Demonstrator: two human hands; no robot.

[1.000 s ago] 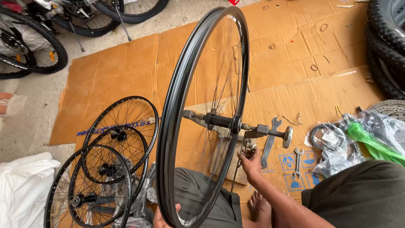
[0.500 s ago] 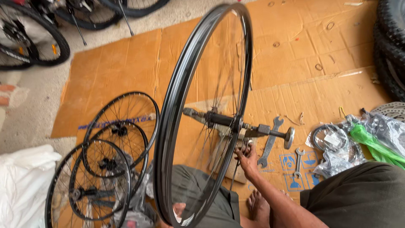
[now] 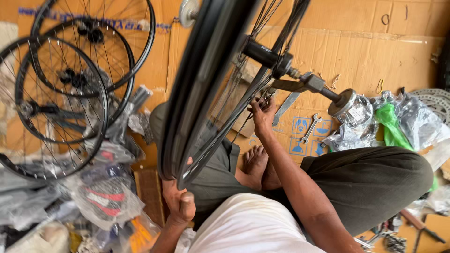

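Bicycle wheel (image 3: pixel 206 89) upright, rim in left hand (image 3: pixel 180 204) grip, right hand (image 3: pixel 263 115) pinching spokes (image 3: pixel 243 115).

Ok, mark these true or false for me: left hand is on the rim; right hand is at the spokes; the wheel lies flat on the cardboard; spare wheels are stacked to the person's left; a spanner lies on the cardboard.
1. The left hand is on the rim. True.
2. The right hand is at the spokes. True.
3. The wheel lies flat on the cardboard. False: it stands on edge over the person's lap, held by both hands.
4. Spare wheels are stacked to the person's left. True.
5. A spanner lies on the cardboard. True.
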